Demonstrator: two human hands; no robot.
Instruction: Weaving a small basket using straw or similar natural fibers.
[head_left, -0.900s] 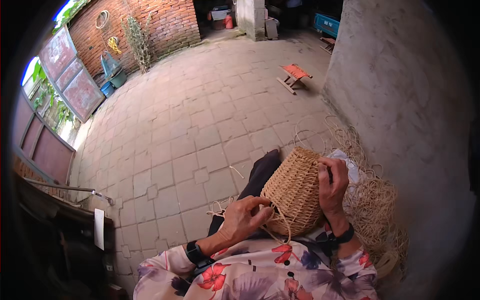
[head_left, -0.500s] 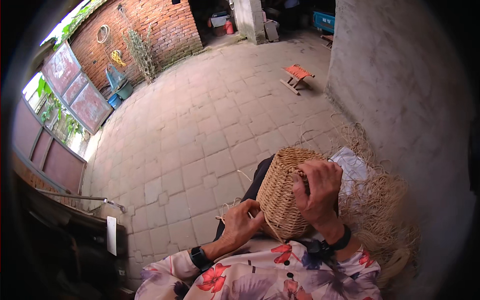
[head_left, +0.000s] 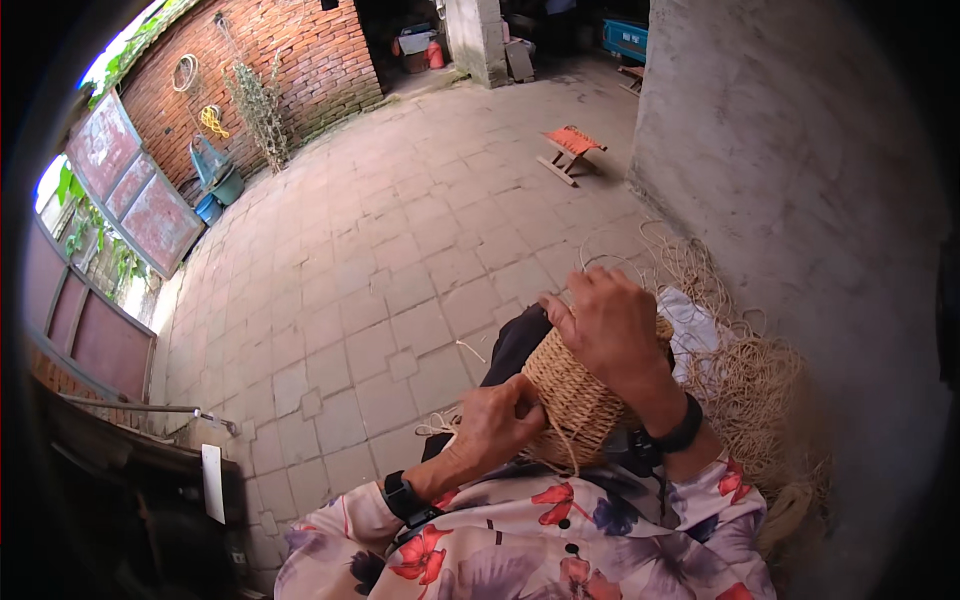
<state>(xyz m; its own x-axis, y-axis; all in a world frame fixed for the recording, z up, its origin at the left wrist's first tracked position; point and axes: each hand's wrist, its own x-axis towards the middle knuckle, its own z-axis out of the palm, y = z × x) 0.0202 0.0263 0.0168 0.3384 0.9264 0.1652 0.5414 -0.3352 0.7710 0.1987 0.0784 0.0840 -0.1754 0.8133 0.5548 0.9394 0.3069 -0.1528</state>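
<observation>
A tan woven straw-cord basket (head_left: 590,425) rests in my lap, tilted. At its left edge my left hand (head_left: 497,415) is closed, thumb and fingers pressed together against the weave. A loose cord strand (head_left: 566,440) runs from beside those fingers down over the basket's near side. My right hand (head_left: 618,328) is raised across the basket's far end and hides much of it. Its fingers are curled, with the thumb pointing left; whatever lies between them cannot be made out.
A tangled heap of tan cord (head_left: 750,390) and a white sheet or bag (head_left: 690,325) lie to my right, by the grey wall (head_left: 770,180). Ahead on the paving stands a low stool (head_left: 572,148) with an orange seat. A metal gate (head_left: 135,185) is at the left.
My right hand has risen from the basket's rim and moved up and left over its far end. The basket has tipped, and my left hand has shifted slightly along its left edge.
</observation>
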